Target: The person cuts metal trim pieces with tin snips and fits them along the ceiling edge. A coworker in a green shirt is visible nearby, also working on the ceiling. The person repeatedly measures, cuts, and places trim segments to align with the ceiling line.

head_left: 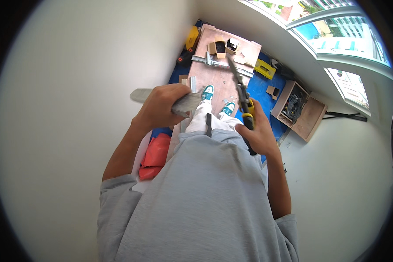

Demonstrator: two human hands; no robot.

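A: What does the left hand [163, 102] have?

B: Its fingers are curled around a flat grey bar with fine streaks and a blunt end [187, 104], left of the frame's middle. The bar sticks out on both sides of the fist; its surface looks like metal, though it is slightly blurred.

A: And the right hand [262, 133]?

B: It is wrapped around the yellow-and-black handles of a long, dark hand tool [240, 89], right of centre. The tool's narrow tip points toward the top of the frame, well apart from the bar.

A: What lies beyond them?

B: A reddish-brown wooden board [209, 35], upper centre, under the person's green-and-white shoes [208, 92]. A silvery straight rail [199, 59] lies across it, near an open brown cardboard box [212, 47].

A: Anything around the board?

B: A smooth blue sheet [260, 90], with a yellow plastic case [265, 69] at upper right. Further right, an open wooden box [309, 125] holds looped grey cable [295, 107]. A crinkled red bag [156, 150] sits left of centre.
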